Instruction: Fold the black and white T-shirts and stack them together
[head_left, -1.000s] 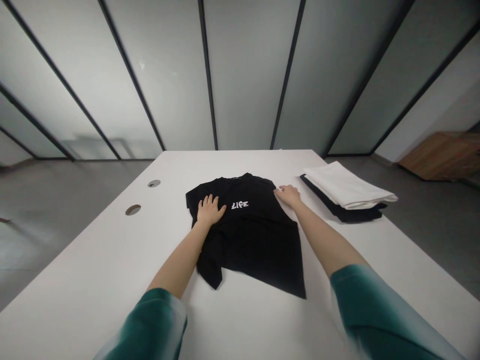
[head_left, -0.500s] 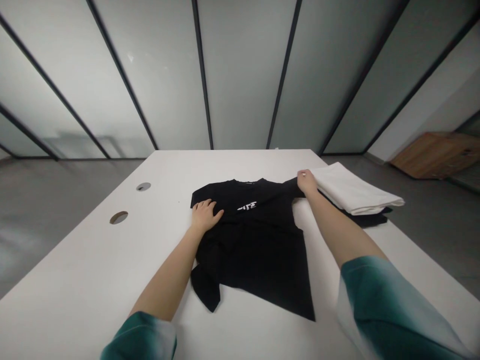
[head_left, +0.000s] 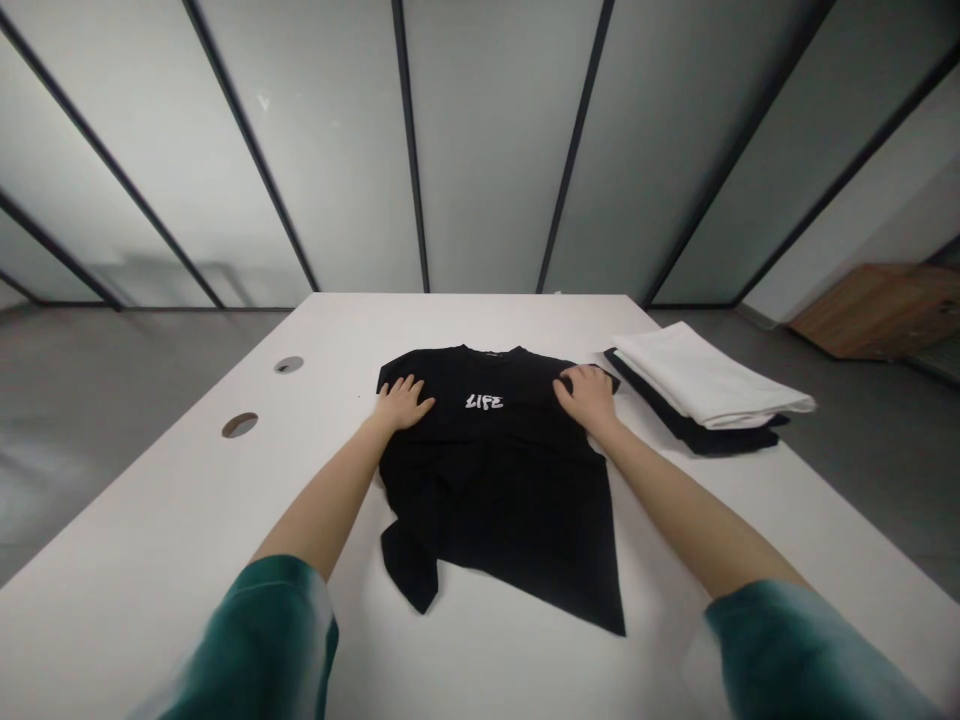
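Hands open and palm-down on a black T-shirt (head_left: 495,500), neither clenched nor pinching the cloth: left hand (head_left: 401,403) flat on the shirt's upper left side, fingers spread, a little below the collar; right hand (head_left: 589,393) on the opposite shoulder, fingers slightly curved over the fabric, close to the shirt's edge. Between the two hands, white "LIFE" lettering (head_left: 484,402) across the chest, just below the neckline. Shirt flat beneath both palms, collar pointing away from the person and hem toward the body, with the lower edge running at a slant and a rumpled dark flap (head_left: 409,570) jutting out at the near left. Bare forearms reaching in from teal-and-white sleeves (head_left: 255,640) at the bottom of the view. All of it on a long white table (head_left: 187,520), with two round cable holes (head_left: 240,425) in the surface to the left of the shirt. Just beyond the right hand, a folded white cloth (head_left: 709,375) stacked on a folded black garment (head_left: 694,437), near the shirt but not touching it. Farther out, grey floor (head_left: 112,440), frosted glass partitions (head_left: 495,150) with dark frames, and a wooden cabinet (head_left: 881,310) at the far right.
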